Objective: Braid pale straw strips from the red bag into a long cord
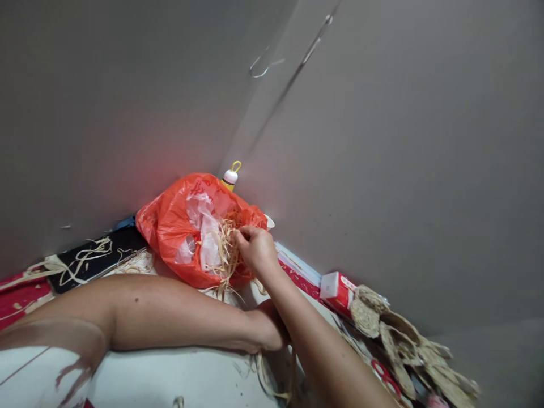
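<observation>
My right hand [258, 249] reaches over an open red plastic bag [170, 226], its thumb and fingers pinched at a tangle of pale straw strips [227, 249] in the bag's mouth. White crumpled plastic [206, 226] shows inside the bag beside the straw. Lower down, my left hand [270, 326] lies behind my right forearm, which hides its fingers. Just below that hand, a few long straw strands [266, 379] hang over the white surface; whether it holds them I cannot tell.
A grey wall corner rises behind the bag, with a yellow and white bottle [230, 178] in it. Along the right wall lie a red and white box [338, 289], woven straw slippers [397, 334] and red-handled scissors [386, 377]. Loose strips [85, 255] cover a black panel at left.
</observation>
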`<state>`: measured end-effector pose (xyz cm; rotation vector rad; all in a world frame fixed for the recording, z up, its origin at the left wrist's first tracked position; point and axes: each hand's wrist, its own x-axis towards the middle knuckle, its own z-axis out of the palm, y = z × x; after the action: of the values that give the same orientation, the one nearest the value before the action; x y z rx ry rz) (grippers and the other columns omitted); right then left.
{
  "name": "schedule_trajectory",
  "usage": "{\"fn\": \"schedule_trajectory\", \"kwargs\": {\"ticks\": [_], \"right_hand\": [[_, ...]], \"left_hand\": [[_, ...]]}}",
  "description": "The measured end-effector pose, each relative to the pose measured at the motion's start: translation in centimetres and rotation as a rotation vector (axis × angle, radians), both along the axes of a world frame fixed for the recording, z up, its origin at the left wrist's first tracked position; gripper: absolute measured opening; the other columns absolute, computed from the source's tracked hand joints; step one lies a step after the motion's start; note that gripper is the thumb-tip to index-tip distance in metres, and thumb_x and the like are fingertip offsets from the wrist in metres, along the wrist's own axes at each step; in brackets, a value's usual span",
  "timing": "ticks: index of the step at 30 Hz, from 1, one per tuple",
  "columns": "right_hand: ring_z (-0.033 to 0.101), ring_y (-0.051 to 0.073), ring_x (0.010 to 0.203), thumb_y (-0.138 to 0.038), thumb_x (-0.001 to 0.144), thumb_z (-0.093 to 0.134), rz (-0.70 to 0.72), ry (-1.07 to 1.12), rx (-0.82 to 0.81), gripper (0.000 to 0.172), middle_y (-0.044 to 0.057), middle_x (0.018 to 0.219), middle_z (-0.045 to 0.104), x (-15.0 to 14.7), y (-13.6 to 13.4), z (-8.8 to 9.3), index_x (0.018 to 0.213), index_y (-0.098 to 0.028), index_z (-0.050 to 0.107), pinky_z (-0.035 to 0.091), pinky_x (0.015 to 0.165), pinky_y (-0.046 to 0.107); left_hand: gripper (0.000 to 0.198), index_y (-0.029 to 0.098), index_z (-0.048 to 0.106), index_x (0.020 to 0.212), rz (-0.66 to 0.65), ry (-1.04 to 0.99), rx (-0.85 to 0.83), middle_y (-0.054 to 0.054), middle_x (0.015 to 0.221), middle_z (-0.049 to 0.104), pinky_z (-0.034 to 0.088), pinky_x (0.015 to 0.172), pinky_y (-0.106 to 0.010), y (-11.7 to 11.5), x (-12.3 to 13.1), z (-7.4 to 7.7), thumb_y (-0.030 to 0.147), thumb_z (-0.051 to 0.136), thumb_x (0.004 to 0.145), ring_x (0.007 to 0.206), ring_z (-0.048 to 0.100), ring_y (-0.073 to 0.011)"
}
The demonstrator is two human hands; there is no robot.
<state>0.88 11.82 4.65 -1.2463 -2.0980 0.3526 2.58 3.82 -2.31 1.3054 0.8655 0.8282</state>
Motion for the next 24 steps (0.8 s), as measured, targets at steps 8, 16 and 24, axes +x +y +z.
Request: {"fn": "schedule_trajectory", "kwargs": {"ticks": [8,16,24], "right_hand": [[0.052,0.011,0.049,-0.036,0.079,0.059,0.044,0.468,0.031,0.023,0.002,0.062,0.064,2.9,-2.4,3.0,0.076,-0.014,0.066,0.042,0.046,0.022],[0.064,0.014,0.063,-0.028,0.079,0.064,0.061,0.716,0.26,0.015,0.004,0.076,0.069,3.5,-3.3,4.3,0.088,-0.016,0.067,0.05,0.052,0.025],[0.066,0.017,0.072,-0.03,0.077,0.066,0.05,0.503,0.22,0.03,0.005,0.082,0.07,5.2,-4.0,6.1,0.104,-0.018,0.065,0.054,0.06,0.03]], "left_hand": [[0.003,0.009,0.062,0.057,0.053,0.147,-0.154,0.003,0.049,0.047,0.033,0.048,-0.023,0.3,0.2,0.3,0.009,0.061,0.06,0.05,0.042,-0.0098],[0.006,0.011,0.064,0.061,0.062,0.208,-0.227,0.006,0.048,0.045,0.027,0.044,-0.021,0.3,0.4,0.4,0.013,0.067,0.056,0.045,0.035,-0.0067],[0.01,0.012,0.066,0.065,0.067,0.228,-0.234,0.007,0.047,0.043,0.027,0.043,-0.021,0.1,0.1,0.8,0.013,0.064,0.056,0.044,0.035,-0.0069]]}}
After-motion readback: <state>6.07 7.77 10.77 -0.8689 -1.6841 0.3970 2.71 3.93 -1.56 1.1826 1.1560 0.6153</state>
